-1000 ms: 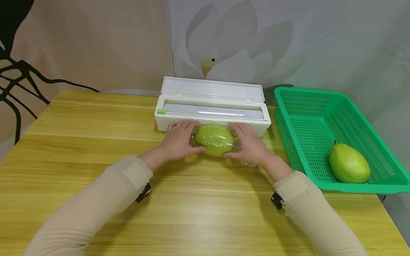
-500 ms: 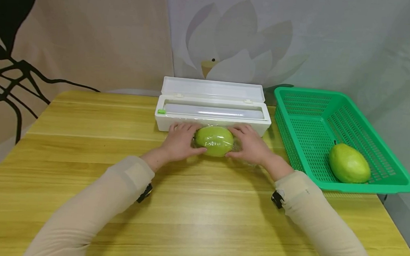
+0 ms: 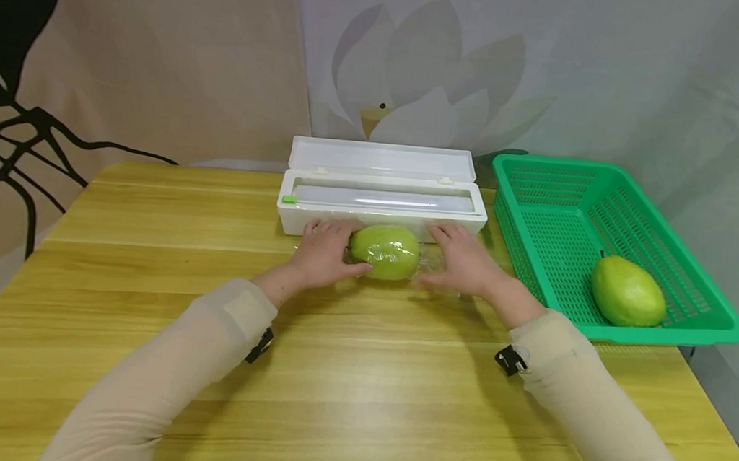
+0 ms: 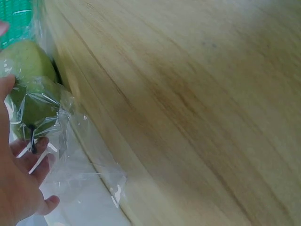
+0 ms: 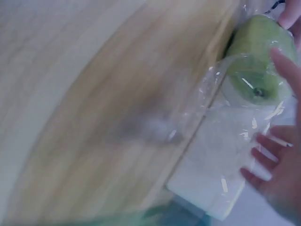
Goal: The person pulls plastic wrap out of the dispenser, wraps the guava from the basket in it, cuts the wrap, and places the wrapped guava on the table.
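A green pear [image 3: 384, 252] lies on its side with clear cling film [image 4: 96, 155] over it, just in front of the white film dispenser [image 3: 379, 225]. My left hand [image 3: 323, 256] holds the pear's stem end, thumb at the front and fingers behind. Its stem shows through the film in the left wrist view. To the right of the pear, my right hand [image 3: 465, 261] is apart from the fruit, fingers spread. Loose film [image 5: 202, 101] stretches out from the pear's blossom end near that hand; whether the fingers touch it, I cannot tell.
The dispenser's lid [image 3: 381, 159] is raised, showing a film roll [image 3: 385, 199] inside. A green basket [image 3: 539, 258] with another pear [image 3: 628, 292] stands on the right. The wooden table [image 3: 356, 396] extends toward me, and a printed curtain [image 3: 227, 53] hangs behind.
My right hand has left the pear's right end and shifted to the right, its fingers spreading. My left hand and the pear stay in nearly the same place.
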Demonstrator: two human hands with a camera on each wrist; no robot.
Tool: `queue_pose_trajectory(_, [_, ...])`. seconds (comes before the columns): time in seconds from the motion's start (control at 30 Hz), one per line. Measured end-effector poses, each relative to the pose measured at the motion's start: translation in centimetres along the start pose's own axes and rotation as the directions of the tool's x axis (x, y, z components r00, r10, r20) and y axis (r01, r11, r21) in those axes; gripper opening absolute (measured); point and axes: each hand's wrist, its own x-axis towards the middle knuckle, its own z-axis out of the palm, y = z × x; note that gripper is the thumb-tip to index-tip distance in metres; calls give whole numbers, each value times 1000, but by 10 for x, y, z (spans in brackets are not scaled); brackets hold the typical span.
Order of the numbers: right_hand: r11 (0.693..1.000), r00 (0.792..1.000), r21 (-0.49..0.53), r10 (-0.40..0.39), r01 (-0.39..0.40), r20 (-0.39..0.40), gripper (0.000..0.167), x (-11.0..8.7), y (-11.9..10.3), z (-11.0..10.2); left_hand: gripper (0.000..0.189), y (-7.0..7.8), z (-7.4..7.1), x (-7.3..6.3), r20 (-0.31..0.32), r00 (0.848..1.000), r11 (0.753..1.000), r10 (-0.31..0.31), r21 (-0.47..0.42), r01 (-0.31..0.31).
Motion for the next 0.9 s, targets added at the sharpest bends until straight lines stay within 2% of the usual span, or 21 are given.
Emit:
queue_pose_trajectory(0.13, [989,997,139,-37,47,-74,89,3,-14,-3,75,0,-1,0,-17,1000,1000,11,5,-11])
queue_pose_trajectory(0.23, [979,995,187,-74,87,-73,84,7,-22,0,78,0,-1,-1,-22,1000,1000,19,9,-19])
queue_pose_trajectory(0.4, [972,994,213,-92,102,-59,78,9,-24,5,78,-1,-6,-3,-25,999,999,30,-8,-31])
queue_pose_trajectory(0.57, [964,993,240,-98,111,-66,79,6,-22,5,72,-2,-10,-5,-48,998,999,43,15,-42])
queue_pose_trajectory(0.8, [972,990,199,-113,128,-86,80,2,-21,3,68,-3,-10,-5,-41,996,997,82,-12,-83])
queue_pose_trajectory(0.9, [976,990,177,-113,127,-88,81,2,-21,2,67,-3,-10,-5,-40,996,996,81,-19,-82])
